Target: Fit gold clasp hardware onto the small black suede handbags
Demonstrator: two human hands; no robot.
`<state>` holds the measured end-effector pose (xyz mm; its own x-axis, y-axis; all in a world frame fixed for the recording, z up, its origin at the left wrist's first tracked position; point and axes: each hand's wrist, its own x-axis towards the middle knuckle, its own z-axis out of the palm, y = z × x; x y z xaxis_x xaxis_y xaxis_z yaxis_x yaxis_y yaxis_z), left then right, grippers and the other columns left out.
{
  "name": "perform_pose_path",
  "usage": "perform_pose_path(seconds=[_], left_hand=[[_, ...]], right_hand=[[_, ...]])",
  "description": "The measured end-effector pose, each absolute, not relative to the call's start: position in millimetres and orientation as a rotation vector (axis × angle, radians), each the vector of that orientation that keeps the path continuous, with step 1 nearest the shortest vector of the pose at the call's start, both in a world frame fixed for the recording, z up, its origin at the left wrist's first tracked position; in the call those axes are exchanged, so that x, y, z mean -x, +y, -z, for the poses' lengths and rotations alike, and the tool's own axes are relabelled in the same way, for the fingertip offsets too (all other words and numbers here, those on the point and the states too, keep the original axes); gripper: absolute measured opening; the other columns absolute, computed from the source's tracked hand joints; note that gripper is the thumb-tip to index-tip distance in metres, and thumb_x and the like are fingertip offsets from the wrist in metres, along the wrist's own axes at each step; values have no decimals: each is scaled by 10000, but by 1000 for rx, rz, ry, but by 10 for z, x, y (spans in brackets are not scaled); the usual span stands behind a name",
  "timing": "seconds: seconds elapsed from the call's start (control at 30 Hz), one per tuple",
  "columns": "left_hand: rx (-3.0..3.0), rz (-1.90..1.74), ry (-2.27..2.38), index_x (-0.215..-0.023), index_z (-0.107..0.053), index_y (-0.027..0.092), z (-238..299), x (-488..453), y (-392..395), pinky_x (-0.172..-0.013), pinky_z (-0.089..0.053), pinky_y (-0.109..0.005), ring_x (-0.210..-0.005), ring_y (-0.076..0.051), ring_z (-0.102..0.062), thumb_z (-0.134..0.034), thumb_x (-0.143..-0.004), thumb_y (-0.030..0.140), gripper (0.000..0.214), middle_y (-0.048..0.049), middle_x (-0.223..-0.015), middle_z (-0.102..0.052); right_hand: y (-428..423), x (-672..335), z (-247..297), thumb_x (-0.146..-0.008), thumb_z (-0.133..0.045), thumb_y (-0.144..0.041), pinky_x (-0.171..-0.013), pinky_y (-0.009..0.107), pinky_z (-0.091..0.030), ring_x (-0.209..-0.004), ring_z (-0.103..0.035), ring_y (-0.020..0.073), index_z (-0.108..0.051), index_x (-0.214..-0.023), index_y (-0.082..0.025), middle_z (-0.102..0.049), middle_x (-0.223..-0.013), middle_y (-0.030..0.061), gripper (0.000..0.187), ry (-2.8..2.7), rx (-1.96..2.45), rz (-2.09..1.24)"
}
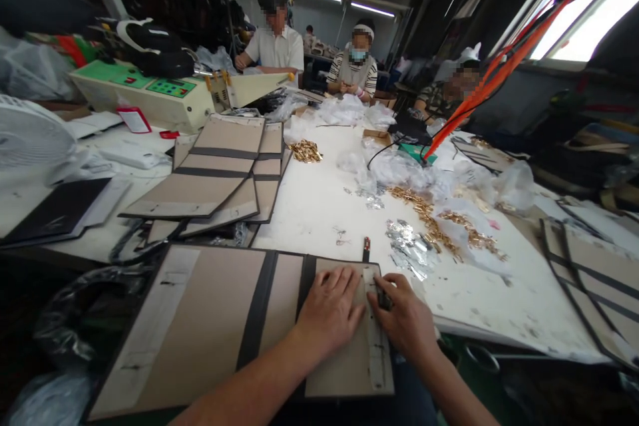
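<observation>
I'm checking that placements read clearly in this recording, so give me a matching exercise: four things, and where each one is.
1. left hand
2. right hand
3. silver-coloured pieces
4. fan

A. at the picture's left edge
B. at the right side of the pale strip
C. scattered on the white table
D. laid on the brown board

Pairs: 1-D, 2-B, 3-C, 4-A

Board in front — stacked boards behind, fan left.
</observation>
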<state>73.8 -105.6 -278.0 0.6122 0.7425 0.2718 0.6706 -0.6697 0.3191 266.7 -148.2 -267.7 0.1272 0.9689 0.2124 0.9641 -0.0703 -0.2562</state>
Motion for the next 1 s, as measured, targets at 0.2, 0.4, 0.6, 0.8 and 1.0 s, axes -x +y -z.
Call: perform_pose_path(seconds=[0.2, 0.4, 0.6, 0.8, 1.0], left_hand=[[-2576, -553, 1139, -1532, -444, 245, 2725, -736, -907, -1156, -289, -510, -1402, -286, -442, -477, -1034, 465, 545, -73, -1544, -536], [-2538, -480, 1129, -1513, -483, 288, 2714, -763, -793, -1134, -316, -527, -1359, -308, -475, -561, -984, 457, 561, -66, -1498, -570], [-2628, -488, 1143, -1509, -502, 308, 2778, -786, -776, -1116, -339, -502, -1356, -309, -490, -555, -987, 462, 548, -58, -1487, -587], [-2697, -452, 1155, -1501, -516, 302, 2735, -793, -787, -1127, -321, -496, -1378, -291, -481, -511, -1010, 478, 521, -56, -1499, -585], [-2671, -451, 1158, -1529, -473, 281, 2717, -771, -821, -1152, -310, -517, -1395, -302, -453, -513, -1000, 515, 580, -71, -1516, -560]], right_hand=[[-1403, -2669, 2666, -995, -550, -402, -707, 285, -566, -882, -744, 197, -680, -1310, -286, -660, -1263, 63, 360, -1920, 2066, -92], [-1396, -2663, 2627, -998, -535, -370, -722, 294, -573, -872, -741, 203, -657, -1354, -281, -652, -1282, 88, 387, -1931, 2106, -155], [-1381, -2668, 2597, -967, -562, -290, -761, 309, -593, -914, -741, 221, -647, -1368, -273, -635, -1324, 99, 410, -1944, 2086, -250], [-1346, -2724, 2483, -945, -609, -291, -793, 286, -571, -930, -736, 205, -695, -1303, -304, -670, -1278, 62, 369, -1901, 1996, -374], [-937, -3266, 2376, -941, -627, -457, -849, 319, -509, -1001, -711, 243, -796, -1110, -288, -759, -1089, 41, 293, -1657, 2217, -280]])
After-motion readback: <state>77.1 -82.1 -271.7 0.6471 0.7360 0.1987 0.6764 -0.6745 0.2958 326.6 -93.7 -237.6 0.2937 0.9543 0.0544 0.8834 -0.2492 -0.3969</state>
